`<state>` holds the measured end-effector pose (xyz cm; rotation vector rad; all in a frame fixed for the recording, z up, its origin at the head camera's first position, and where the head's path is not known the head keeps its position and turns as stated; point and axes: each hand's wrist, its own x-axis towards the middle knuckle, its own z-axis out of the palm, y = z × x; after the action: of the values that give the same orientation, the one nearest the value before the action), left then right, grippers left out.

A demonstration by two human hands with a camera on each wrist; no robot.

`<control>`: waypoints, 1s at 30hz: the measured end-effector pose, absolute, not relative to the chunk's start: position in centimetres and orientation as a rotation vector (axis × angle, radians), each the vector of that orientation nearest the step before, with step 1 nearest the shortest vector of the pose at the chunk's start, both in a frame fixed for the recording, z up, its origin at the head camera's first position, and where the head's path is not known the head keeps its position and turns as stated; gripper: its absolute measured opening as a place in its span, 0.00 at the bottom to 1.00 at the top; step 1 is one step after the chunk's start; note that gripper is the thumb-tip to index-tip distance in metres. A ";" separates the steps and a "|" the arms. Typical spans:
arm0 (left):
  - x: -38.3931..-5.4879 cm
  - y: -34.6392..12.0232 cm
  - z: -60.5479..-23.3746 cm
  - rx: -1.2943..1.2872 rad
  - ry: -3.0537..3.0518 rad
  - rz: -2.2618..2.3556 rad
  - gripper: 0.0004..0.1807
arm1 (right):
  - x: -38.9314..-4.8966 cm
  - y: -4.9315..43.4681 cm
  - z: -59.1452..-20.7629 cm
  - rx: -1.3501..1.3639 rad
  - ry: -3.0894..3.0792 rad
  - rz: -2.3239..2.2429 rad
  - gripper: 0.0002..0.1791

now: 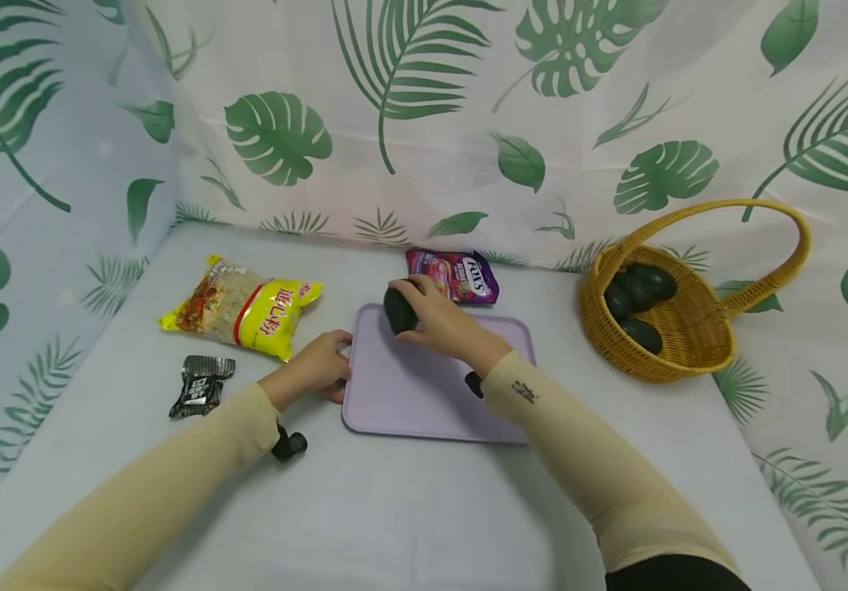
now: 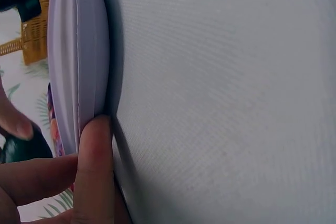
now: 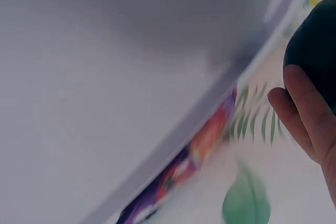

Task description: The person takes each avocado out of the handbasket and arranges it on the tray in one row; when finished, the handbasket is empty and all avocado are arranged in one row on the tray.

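Observation:
In the head view, my right hand (image 1: 442, 322) grips a dark green avocado (image 1: 398, 310) above the back left part of a light purple tray (image 1: 424, 394). The right wrist view shows fingers along the avocado (image 3: 315, 51), with the tray's rim (image 3: 173, 145) beside it. My left hand (image 1: 316, 367) is at the tray's left edge. Close up in the left wrist view, its fingers (image 2: 96, 156) hold the tray's rim and outer wall (image 2: 92, 51), and the tray lies on the white tabletop. Several more avocados (image 1: 641, 287) lie in a woven basket (image 1: 653, 373) at the right.
Behind the tray lies a purple candy bag (image 1: 460, 277). To the left are a yellow food packet (image 1: 239, 310) and a small black packet (image 1: 202, 386). The basket's tall handle (image 1: 771, 287) leans out to the right. A leaf-print cloth (image 1: 453, 189) hangs behind the table.

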<state>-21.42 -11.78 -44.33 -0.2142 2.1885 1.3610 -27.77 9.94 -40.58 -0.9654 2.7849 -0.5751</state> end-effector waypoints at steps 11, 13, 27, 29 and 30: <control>-21.4 -11.7 -44.4 -0.162 2.189 1.386 0.38 | -29.1 5.2 -42.5 -0.973 2.854 -0.417 0.49; -21.4 -11.7 -44.4 -0.162 2.191 1.381 0.38 | -29.1 4.8 -42.9 -0.969 2.874 -0.371 0.52; -21.3 -12.1 -44.2 -0.187 2.176 1.374 0.39 | -29.2 4.6 -43.6 -0.935 2.872 -0.299 0.60; -21.3 -12.2 -44.3 -0.184 2.177 1.381 0.39 | -29.2 4.6 -43.7 -0.927 2.864 -0.301 0.61; -21.3 -12.2 -44.4 -0.180 2.177 1.387 0.39 | -29.2 4.6 -43.7 -0.925 2.861 -0.303 0.61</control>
<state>-21.33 -12.22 -44.37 -0.1801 2.1774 1.3869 -29.25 4.65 -43.69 -0.9251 2.8607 -0.3033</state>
